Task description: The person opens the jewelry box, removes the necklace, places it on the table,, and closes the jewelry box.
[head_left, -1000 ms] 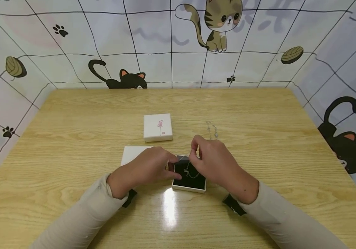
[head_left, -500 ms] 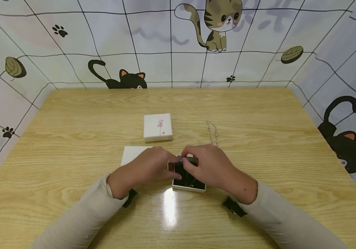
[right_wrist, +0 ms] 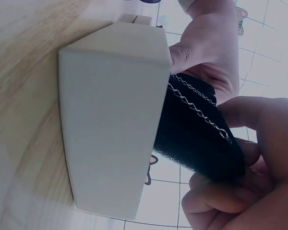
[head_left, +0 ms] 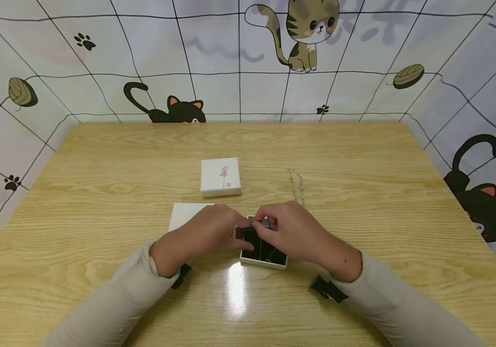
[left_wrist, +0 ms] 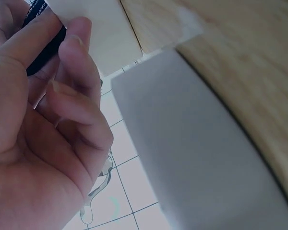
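Observation:
A small white box holds a black velvet pad, which rises above the box wall in the right wrist view. Across the pad run strands of a thin silver chain. My left hand grips the pad's left side, thumb over the near part and index finger at the far corner. My right hand pinches the chain at the pad's far edge, fingertips close to the left index finger. In the right wrist view the right fingers curl around the pad's edge, partly hiding it.
Beyond the hands lies a white box with a pink flower. A plain white box part lies partly under the left hand. Another silver chain rests on the wooden table, which meets a cat-printed backdrop.
My right hand has moved left to the pad's far edge and pinches there. The chain on the pad has shifted nearer the front rim. My left hand stays in place.

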### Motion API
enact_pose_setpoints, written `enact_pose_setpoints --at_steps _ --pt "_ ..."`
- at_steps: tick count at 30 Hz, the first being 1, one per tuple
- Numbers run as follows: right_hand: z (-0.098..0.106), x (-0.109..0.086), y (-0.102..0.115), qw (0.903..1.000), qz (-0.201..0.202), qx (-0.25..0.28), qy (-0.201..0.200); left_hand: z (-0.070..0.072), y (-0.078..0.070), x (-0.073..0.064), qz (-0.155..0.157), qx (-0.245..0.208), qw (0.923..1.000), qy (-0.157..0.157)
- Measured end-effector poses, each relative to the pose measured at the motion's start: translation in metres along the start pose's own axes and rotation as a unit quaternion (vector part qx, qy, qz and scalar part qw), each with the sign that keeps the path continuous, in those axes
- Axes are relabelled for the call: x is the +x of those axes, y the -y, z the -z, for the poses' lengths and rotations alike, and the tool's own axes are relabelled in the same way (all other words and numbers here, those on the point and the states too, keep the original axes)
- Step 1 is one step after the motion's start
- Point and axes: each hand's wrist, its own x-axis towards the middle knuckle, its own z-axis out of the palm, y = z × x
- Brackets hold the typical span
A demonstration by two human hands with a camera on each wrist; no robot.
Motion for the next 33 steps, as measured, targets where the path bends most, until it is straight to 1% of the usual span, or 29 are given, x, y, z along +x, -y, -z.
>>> enact_pose_setpoints --at_steps 5,11,17,25,33 --pt "-0.0004 0.0007 0.0000 0.9999 -0.004 0.005 -0.008 0.0005 -0.0007 0.0000 -0.004 0.011 0.9999 -0.004" --pt "-0.0004 0.0010 0.0003 0.9999 -0.010 0.003 -0.004 0.0015 -0.0012 0.0002 -0.007 0.025 0.9996 -0.005" --pt "-0.0001 0.0015 0.0007 0.9998 -0.019 0.007 -0.003 0.0014 -0.0009 0.0001 -0.007 0.030 0.9995 -0.004" --pt "-0.0003 0.0000 -0.0001 0.9999 0.009 0.001 -0.007 0.0011 -0.0020 0.0002 0.002 0.024 0.9997 0.003" --pt "0.0007 0.0002 0.0013 0.9999 0.002 0.016 -0.001 0.0016 -0.0028 0.0007 -0.003 0.034 0.9994 0.001"
